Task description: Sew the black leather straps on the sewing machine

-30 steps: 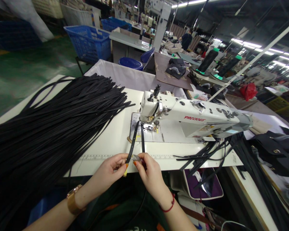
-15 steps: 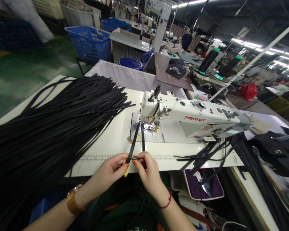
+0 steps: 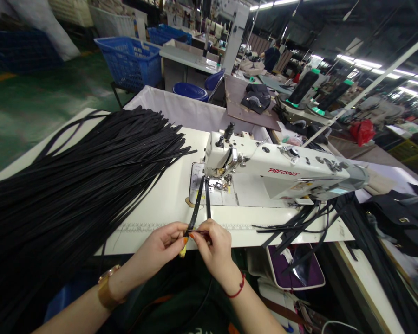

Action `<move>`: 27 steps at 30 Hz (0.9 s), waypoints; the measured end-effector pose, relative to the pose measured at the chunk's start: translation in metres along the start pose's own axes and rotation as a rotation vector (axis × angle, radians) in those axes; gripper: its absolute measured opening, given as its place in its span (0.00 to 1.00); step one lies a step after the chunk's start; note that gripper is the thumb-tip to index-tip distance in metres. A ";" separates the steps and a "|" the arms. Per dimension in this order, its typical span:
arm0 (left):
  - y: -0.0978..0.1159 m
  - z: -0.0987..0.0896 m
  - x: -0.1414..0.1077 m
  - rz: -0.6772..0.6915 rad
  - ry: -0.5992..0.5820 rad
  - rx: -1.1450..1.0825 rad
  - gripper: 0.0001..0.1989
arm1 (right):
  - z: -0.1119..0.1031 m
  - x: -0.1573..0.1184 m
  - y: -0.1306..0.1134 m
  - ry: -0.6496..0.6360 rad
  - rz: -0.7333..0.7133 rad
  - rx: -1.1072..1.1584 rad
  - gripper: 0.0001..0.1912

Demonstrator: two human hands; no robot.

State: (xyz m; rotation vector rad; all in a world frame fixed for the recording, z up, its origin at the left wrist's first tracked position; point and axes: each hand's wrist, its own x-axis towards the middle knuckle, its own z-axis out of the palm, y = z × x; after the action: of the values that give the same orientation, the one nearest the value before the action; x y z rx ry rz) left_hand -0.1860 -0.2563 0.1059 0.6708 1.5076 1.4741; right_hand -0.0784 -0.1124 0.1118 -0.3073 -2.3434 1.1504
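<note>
My left hand (image 3: 165,242) pinches a narrow black strap (image 3: 196,206) close to its near end, where a bit of yellow (image 3: 183,252) shows below the fingers. That strap runs up to the needle area of a white sewing machine (image 3: 244,160). Beside it, a second black strap length (image 3: 208,199) comes down from the machine and passes behind my right hand (image 3: 216,245). My right hand is closed around a small, dark pointed tool (image 3: 196,231), its tip against the strap at my left fingertips. Its exact kind is mostly hidden.
A large heap of black straps (image 3: 101,171) covers the left of the white table (image 3: 153,241). More straps (image 3: 292,225) hang over the front edge at right, above a purple-lined tray (image 3: 308,273). Behind stand a blue basket (image 3: 130,62), a blue stool (image 3: 191,91) and thread cones (image 3: 303,87).
The tool in my right hand has turned flatter and now lies across the strap at my left fingertips. Both hands stay almost in place; the view has shifted slightly.
</note>
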 end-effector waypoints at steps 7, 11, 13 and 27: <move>0.005 0.001 0.001 0.001 -0.017 0.035 0.13 | 0.008 0.007 -0.002 -0.184 0.549 0.753 0.15; 0.007 0.001 0.001 -0.020 -0.034 -0.015 0.11 | 0.005 0.002 -0.002 -0.013 0.305 0.363 0.10; 0.007 0.000 0.001 -0.032 -0.023 -0.036 0.11 | 0.001 -0.001 0.000 0.044 0.062 0.069 0.07; 0.005 0.000 0.000 -0.025 -0.060 -0.030 0.11 | 0.004 0.005 -0.003 -0.093 0.411 0.513 0.12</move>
State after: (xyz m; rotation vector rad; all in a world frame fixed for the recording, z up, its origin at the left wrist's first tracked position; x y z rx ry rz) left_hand -0.1868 -0.2555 0.1110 0.6703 1.4406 1.4432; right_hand -0.0845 -0.1143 0.1137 -0.5698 -2.0113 1.9421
